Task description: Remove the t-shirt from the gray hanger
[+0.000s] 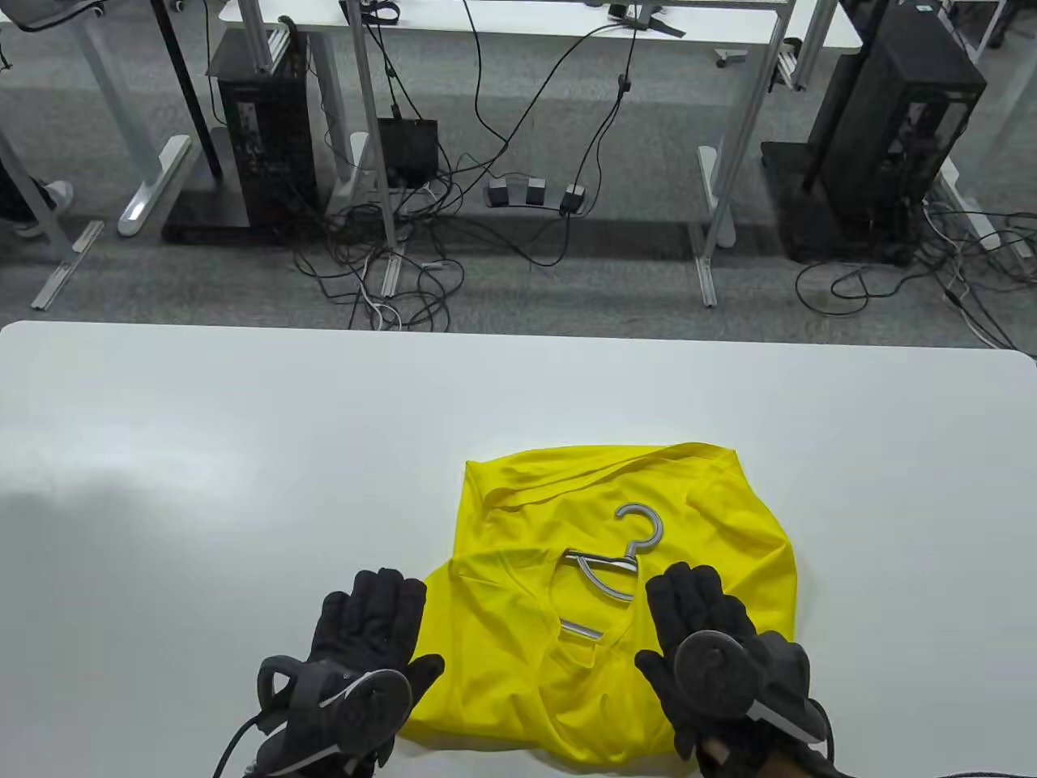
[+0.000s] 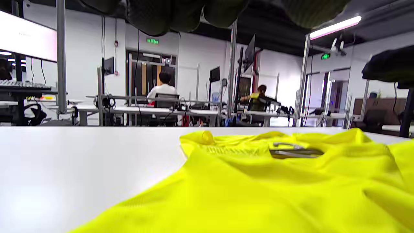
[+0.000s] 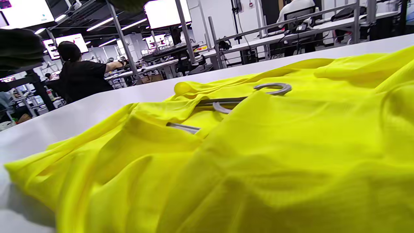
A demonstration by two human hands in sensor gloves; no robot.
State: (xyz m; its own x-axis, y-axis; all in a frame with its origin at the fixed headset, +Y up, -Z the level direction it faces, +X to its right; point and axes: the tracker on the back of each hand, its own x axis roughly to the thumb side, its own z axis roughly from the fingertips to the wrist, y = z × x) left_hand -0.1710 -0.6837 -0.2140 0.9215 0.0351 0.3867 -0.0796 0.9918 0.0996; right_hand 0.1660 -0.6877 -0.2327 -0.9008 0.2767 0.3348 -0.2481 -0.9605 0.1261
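A yellow t-shirt (image 1: 689, 519) lies crumpled on the white table (image 1: 243, 454), near the front edge. A gray hanger (image 1: 628, 551) sits in its neck opening, hook pointing away from me, arms under the cloth. My left hand (image 1: 369, 628) lies flat and open at the shirt's left edge. My right hand (image 1: 697, 620) lies flat and open on the shirt's right side, just right of the hanger. Neither hand holds anything. The shirt (image 2: 258, 194) and hanger (image 2: 294, 150) show in the left wrist view. The right wrist view shows the shirt (image 3: 275, 155) and the hanger (image 3: 271, 88).
The table's left half and far part are bare white surface. Beyond the far edge are desks, computer towers (image 1: 267, 138) and loose cables (image 1: 389, 275) on the gray floor.
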